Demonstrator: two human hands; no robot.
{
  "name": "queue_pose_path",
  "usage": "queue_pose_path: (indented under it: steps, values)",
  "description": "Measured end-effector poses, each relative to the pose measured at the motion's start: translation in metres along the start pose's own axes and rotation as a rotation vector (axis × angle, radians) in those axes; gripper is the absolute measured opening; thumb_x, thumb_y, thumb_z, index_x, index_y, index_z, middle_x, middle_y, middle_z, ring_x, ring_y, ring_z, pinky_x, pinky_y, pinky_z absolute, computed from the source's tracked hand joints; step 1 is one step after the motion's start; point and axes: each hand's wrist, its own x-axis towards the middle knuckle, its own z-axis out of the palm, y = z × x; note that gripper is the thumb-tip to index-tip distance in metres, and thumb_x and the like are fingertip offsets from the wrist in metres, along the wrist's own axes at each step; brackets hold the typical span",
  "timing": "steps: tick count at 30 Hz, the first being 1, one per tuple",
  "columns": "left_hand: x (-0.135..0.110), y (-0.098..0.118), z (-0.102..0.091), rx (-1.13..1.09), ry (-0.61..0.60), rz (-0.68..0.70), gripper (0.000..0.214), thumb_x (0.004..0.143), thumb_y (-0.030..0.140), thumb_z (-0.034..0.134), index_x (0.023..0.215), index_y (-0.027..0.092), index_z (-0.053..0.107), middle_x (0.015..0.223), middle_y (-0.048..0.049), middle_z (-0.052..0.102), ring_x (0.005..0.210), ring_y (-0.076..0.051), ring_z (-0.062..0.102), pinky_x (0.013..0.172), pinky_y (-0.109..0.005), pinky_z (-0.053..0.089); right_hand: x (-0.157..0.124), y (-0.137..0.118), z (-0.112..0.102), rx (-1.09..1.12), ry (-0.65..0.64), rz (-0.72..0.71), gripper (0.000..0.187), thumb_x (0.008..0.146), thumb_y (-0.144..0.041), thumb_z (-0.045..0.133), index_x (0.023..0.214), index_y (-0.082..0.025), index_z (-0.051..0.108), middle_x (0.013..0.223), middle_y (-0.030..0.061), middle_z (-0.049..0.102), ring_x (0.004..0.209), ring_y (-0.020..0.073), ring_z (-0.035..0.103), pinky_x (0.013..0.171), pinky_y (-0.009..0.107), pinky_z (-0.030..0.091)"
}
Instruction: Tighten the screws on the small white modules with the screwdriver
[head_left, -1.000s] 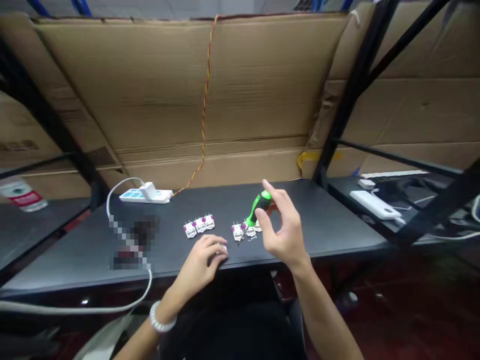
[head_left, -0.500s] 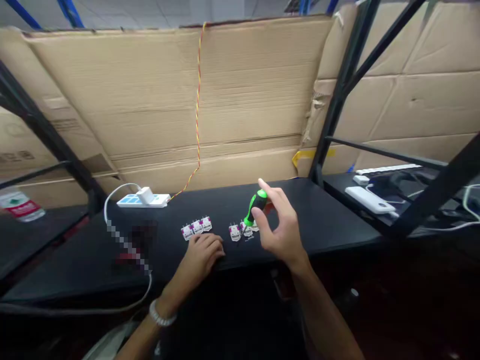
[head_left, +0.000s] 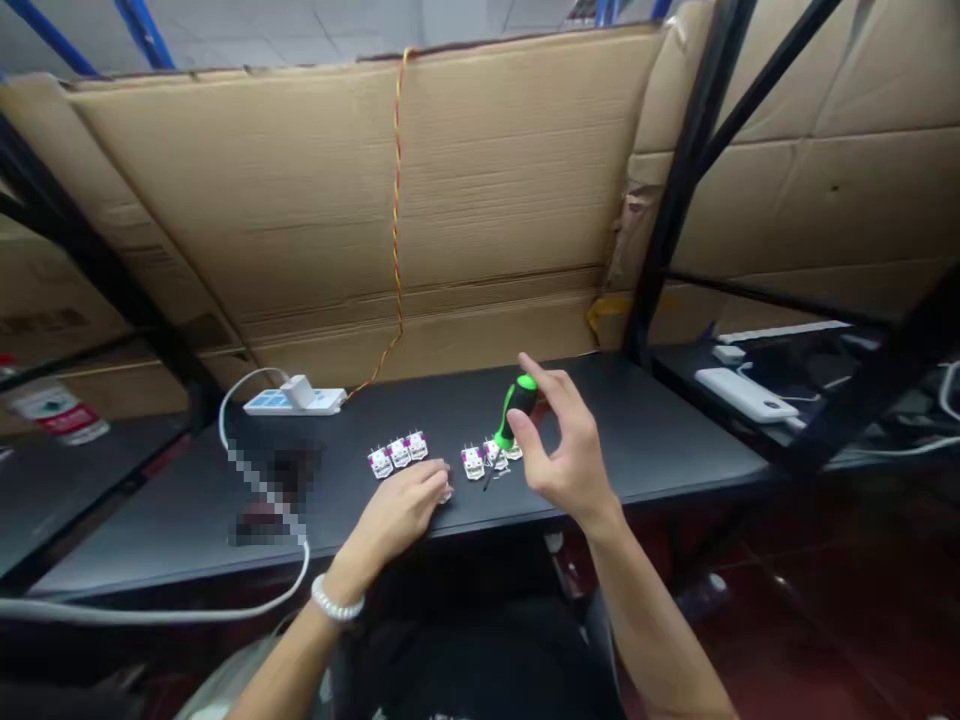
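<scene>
My right hand is closed on a green and black screwdriver, its thin shaft slanting down and left toward the table. Beside the shaft are small white and purple modules with metal pins, partly covered by the screwdriver and hand. My left hand rests near the table's front edge, fingers curled together. At its fingertips shows a bit of a small white part, mostly hidden by the fingers. Just beyond that hand, three similar white and purple modules sit in a slanted row.
A white power strip with a plugged-in adapter stands at the back left of the black table. Its white cable loops over the front left edge. Black metal posts flank the table, and cardboard backs it.
The view has shifted slightly. My left hand has turned a little, and a bit of a white part now shows at its fingertips. My right hand keeps hold of the screwdriver.
</scene>
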Motion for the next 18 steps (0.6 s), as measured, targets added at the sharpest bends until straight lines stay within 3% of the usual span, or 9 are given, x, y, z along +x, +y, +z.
queue_pose_path:
  steps: [3,9,18]
  values:
    - [0.002,0.001,-0.002,-0.057,0.043,-0.023,0.023,0.112,0.025,0.051,0.106,0.022,0.073,0.135,-0.0105,0.075,0.126,-0.027,0.071,0.110,-0.044,0.058,0.000,0.000,0.000,0.005,-0.004,0.002,0.054,0.101,-0.022,0.061,0.155,-0.023,0.057,0.112,0.0091,0.065,0.087,0.0213,0.061,0.081,0.039,0.058]
    - [0.025,0.013,-0.004,-0.192,0.118,-0.118,0.021,0.107,0.027,0.061,0.090,0.021,0.073,0.115,-0.0090,0.077,0.109,-0.026,0.071,0.102,-0.043,0.057,0.001,0.000,-0.003,0.008,0.005,0.012,0.055,0.101,-0.023,0.062,0.155,-0.023,0.057,0.112,0.0087,0.064,0.087,0.0209,0.061,0.080,0.038,0.058]
    - [0.035,0.010,0.006,-0.170,0.007,-0.253,0.022,0.102,0.029,0.067,0.085,0.019,0.079,0.107,-0.0102,0.078,0.101,-0.029,0.070,0.098,-0.048,0.056,0.001,0.002,-0.004,-0.005,-0.003,0.029,0.054,0.101,-0.024,0.061,0.154,-0.022,0.057,0.112,0.0085,0.065,0.085,0.0201,0.061,0.079,0.038,0.058]
